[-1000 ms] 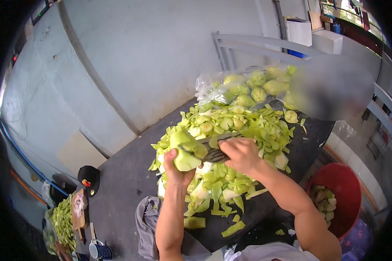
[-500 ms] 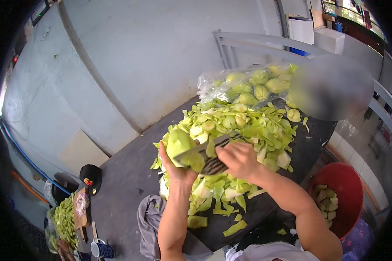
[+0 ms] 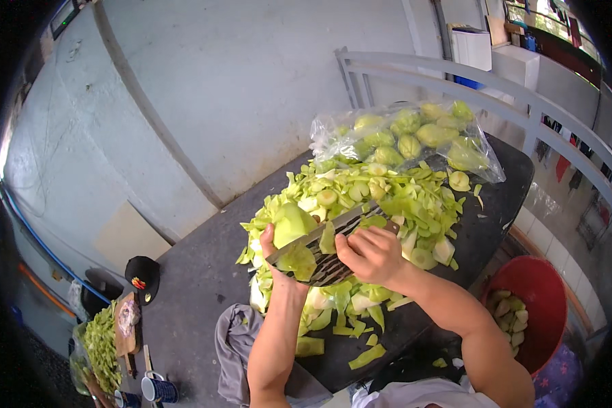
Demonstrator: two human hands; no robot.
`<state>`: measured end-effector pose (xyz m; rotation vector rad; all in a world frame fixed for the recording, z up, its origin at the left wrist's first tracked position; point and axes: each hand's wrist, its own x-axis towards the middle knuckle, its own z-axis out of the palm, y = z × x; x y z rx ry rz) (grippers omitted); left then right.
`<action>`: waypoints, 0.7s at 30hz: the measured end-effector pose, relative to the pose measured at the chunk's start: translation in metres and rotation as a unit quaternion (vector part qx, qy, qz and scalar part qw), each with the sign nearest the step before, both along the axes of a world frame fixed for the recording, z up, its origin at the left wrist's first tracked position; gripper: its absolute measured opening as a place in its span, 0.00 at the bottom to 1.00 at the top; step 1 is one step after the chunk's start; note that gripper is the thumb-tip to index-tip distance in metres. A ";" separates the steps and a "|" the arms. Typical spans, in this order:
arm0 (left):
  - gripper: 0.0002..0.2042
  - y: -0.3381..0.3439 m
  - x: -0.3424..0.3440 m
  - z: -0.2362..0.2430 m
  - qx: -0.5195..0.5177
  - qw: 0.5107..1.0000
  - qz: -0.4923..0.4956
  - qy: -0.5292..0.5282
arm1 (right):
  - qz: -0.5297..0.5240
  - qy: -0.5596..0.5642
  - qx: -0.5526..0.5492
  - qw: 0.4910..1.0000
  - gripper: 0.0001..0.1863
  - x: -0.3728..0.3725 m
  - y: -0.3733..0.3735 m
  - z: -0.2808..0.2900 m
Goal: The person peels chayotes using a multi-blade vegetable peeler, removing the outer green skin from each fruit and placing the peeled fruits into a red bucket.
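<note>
My left hand (image 3: 285, 279) grips a smooth light-green chayote (image 3: 292, 221), its thumb along the left side and its other fingers hidden behind the fruit and blade. In my right hand (image 3: 370, 255) is a broad patterned knife (image 3: 321, 270), fingers curled round it; the blade slants across the chayote's lower part, with green peel stuck on it. Both hands are over a large heap of pale-green peelings and cut pieces (image 3: 421, 211). Just behind the heap lies a clear plastic bag of whole chayotes (image 3: 432, 136).
The dark table (image 3: 190, 292) stands against a wall. At left are a black cap (image 3: 141, 273), a wooden board (image 3: 126, 340), more greens (image 3: 98, 343) and mugs (image 3: 160, 389). A grey cloth (image 3: 231, 347) lies near me. At right are a red bucket (image 3: 551, 299) of pieces and a railing (image 3: 442, 64).
The knife has swung from the chayote's right side to a slant across its lower front, down toward the left. The chayote has turned in my left hand, which is now more covered by the blade.
</note>
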<state>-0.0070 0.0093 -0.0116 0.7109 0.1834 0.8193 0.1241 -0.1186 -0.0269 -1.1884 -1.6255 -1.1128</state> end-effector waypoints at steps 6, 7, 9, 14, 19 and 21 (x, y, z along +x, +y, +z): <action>0.32 0.007 -0.002 -0.006 0.035 0.995 -0.051 -0.072 | 0.015 -0.005 0.003 1.000 0.12 -0.004 -0.001 0.000; 0.32 0.006 -0.003 -0.006 0.033 0.995 -0.056 -0.082 | 0.001 0.001 -0.004 1.000 0.10 -0.004 -0.001 0.000; 0.32 0.003 -0.002 -0.003 0.033 0.993 -0.061 -0.092 | -0.014 0.007 -0.010 1.000 0.08 0.000 0.003 -0.001; 0.33 -0.008 -0.005 0.001 0.000 0.995 -0.058 -0.078 | -0.032 0.133 -0.106 0.985 0.11 0.020 0.007 -0.005; 0.35 -0.006 -0.004 -0.006 0.003 0.998 -0.030 -0.052 | 0.032 0.120 -0.061 0.990 0.12 0.003 -0.004 0.008; 0.35 0.000 -0.002 -0.011 -0.003 0.998 -0.024 -0.061 | 0.018 0.143 -0.090 0.985 0.12 0.007 0.000 0.004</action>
